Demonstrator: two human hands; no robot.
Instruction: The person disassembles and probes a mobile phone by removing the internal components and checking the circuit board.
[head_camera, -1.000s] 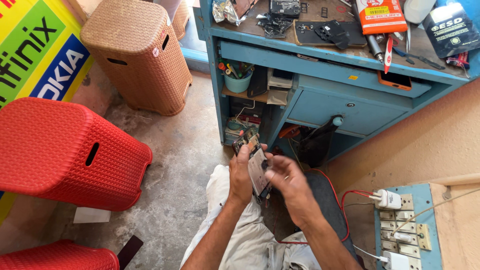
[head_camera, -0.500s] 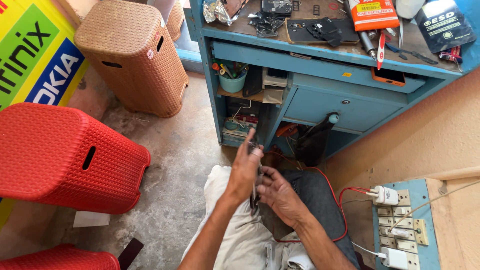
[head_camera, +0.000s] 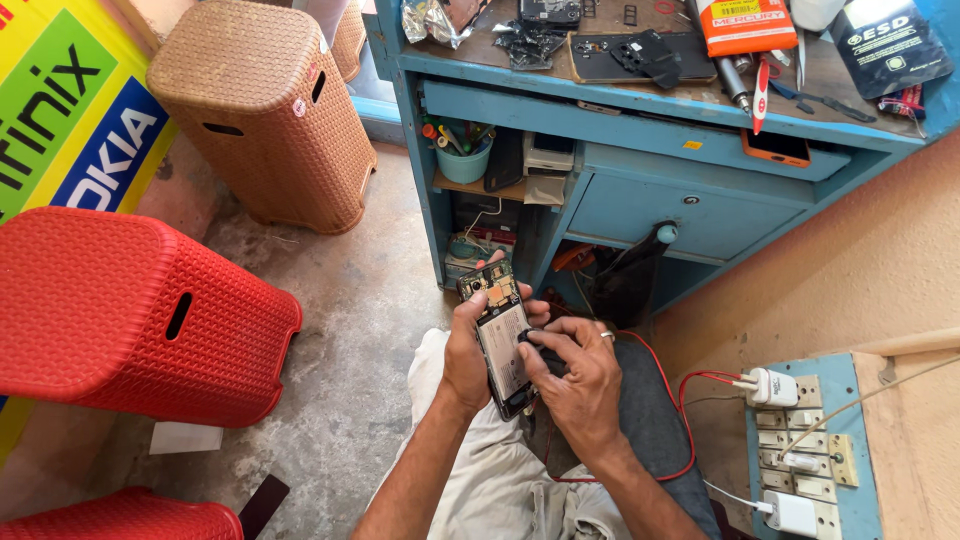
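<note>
Over the lap, from the head view: opened phone (head_camera: 501, 335) with its back off, board and battery bare, held upright in left hand (head_camera: 467, 355), fingers wrapped round its left edge. Right hand (head_camera: 577, 378) curled over the right side, thumb pressing the lower middle. Light, stiff, likely fragile inside; best gripped by the edges. Blue workbench (head_camera: 640, 110) far ahead, red stool (head_camera: 130, 310) left, socket board (head_camera: 800, 440) with red wire (head_camera: 690, 420) near right, liable to snag.

Grey concrete floor (head_camera: 330, 330), blue workbench (head_camera: 640, 205), red (head_camera: 130, 310) and brown stools (head_camera: 265, 110), seemingly daylit.
</note>
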